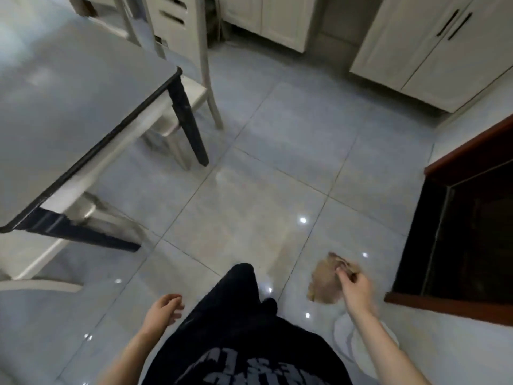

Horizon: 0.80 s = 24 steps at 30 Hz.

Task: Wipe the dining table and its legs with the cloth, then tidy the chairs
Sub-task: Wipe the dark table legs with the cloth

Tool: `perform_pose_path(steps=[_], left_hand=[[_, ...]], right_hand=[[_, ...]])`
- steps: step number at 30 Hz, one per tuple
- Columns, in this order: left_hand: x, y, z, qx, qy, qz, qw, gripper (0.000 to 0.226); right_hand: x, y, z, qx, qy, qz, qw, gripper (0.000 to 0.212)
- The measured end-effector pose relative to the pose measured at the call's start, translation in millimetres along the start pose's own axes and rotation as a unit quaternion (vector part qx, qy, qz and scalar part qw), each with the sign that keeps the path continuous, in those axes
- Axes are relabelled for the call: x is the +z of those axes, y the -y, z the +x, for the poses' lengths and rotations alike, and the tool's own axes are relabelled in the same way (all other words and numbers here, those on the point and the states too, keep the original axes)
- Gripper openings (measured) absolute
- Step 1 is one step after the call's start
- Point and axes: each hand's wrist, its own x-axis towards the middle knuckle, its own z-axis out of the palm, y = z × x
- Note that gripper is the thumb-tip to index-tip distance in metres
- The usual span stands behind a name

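- Low on the right, above the glossy pale grey tiled floor [277,176], the right hand [355,287] pinches a crumpled tan cloth [324,284] between its thumb and curled fingers. The cloth hangs from that pinch, well apart from the desk.
- The left hand [166,309] hangs near the hip, fingers loosely curled, holding nothing.
- The grey, glossy-topped desk with black edging [83,107] fills the upper left. A black desk leg [191,129] stands under its far right corner.
- A cream wooden chair with a slatted back [177,31] stands just beyond that corner.
- The person's black top [249,357] carries grey printed lettering, upside down and too blurred to read.
- Cream cabinets with black bar handles [444,51] stand at the upper right, and a dark, red-brown wood-framed unit [458,232] at the right edge.
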Motion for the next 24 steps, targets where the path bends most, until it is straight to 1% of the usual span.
perform_pose_path(steps=[2,4,7,10,13,15,17,19,21,24], left_hand=[[8,-12,12,-0.024,-0.013,-0.002,1.0,0.022],[19,-34,26,-0.038,-0.023,-0.007,0.999,0.022],[40,-87,56,-0.047,-0.027,-0.029,0.998,0.021],[58,-158,91,-0.029,-0.022,-0.059,0.998,0.019],[65,-243,121,-0.006,-0.022,-0.063,0.998,0.017],[66,-301,136,0.027,-0.023,-0.063,0.997,0.018],[65,-356,152,0.056,-0.032,-0.078,0.995,0.019],[65,-398,156,0.085,-0.038,-0.088,0.992,0.018],[68,-432,165,0.101,-0.052,-0.122,0.986,0.017],[74,-461,175,0.101,-0.086,-0.185,0.974,0.016]], right_hand=[[9,22,35,-0.017,0.0,0.021,1.0,0.016],[16,46,70,-0.028,-0.003,0.004,1.0,0.017],[23,83,125,-0.028,0.004,-0.018,0.999,0.02],[21,122,179,-0.037,-0.013,-0.05,0.998,0.025],[14,163,227,-0.026,-0.022,-0.073,0.997,0.027],[10,189,262,-0.018,-0.033,-0.093,0.995,0.032],[11,215,302,-0.018,-0.028,-0.118,0.992,0.035],[17,242,328,-0.038,-0.018,-0.135,0.99,0.034],[27,288,349,-0.073,-0.009,-0.147,0.986,0.03],[61,353,385,-0.127,0.047,-0.172,0.976,0.025]])
